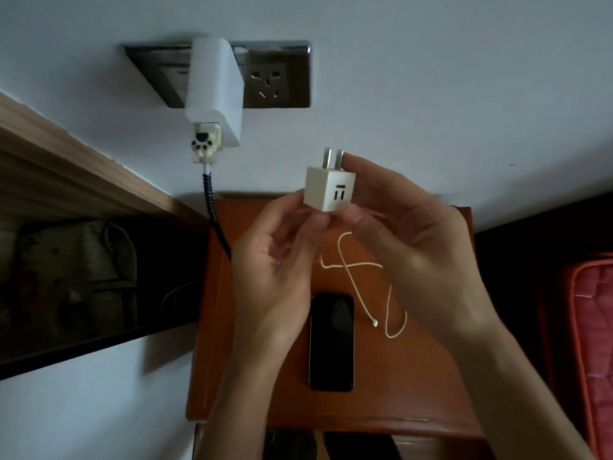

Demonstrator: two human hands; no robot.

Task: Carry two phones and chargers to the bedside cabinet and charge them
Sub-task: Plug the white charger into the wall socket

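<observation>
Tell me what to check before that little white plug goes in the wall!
1. Free wall socket beside the big white adapter: ok.
2. Prongs folded out and pointing at the wall: ok.
3. Cube charger held by both hands, left hand and right hand: ok.
4. Cream cable joined to the charger: cannot tell.
5. Cable tip in the phone: not ok, it lies loose on the bedside cabinet.
6. Second phone visible: not ok.

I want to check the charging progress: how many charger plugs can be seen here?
2. One large white charger is plugged into the wall socket panel. One small cube charger is held in both hands above the cabinet, not plugged in.
</observation>
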